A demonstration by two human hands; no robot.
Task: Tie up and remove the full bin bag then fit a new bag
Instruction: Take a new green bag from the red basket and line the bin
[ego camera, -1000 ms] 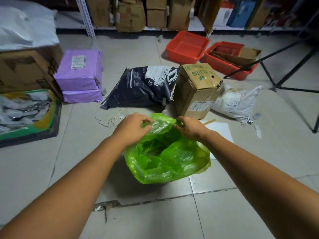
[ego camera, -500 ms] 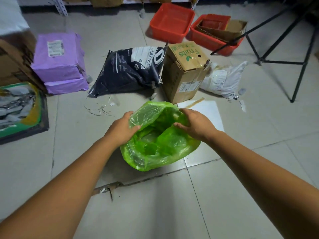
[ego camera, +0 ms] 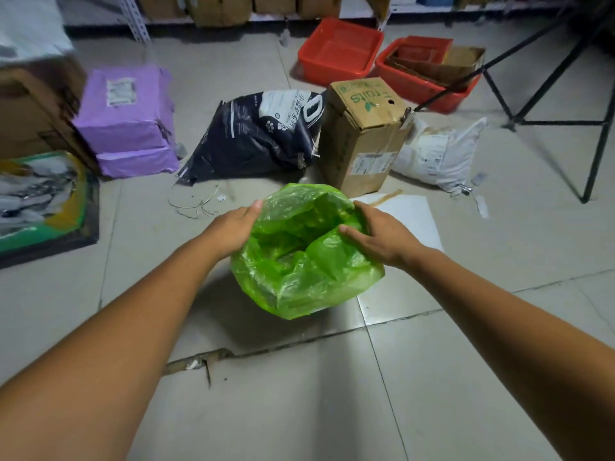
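Both hands are spreading apart now, and the green bin bag (ego camera: 309, 277) is opening wider at the mouth!
The left hand (ego camera: 229, 227) is gripping the left rim and the right hand (ego camera: 382, 236) is pinching the right rim, fingers (ego camera: 362, 211) curling into the plastic. The bag is hanging between them, low over the tiled floor (ego camera: 299, 394), near the cardboard box (ego camera: 362, 134).

A storeroom: shelved cartons (ego camera: 219, 8), parcels (ego camera: 128, 121) on tiled floor (ego camera: 299, 410).
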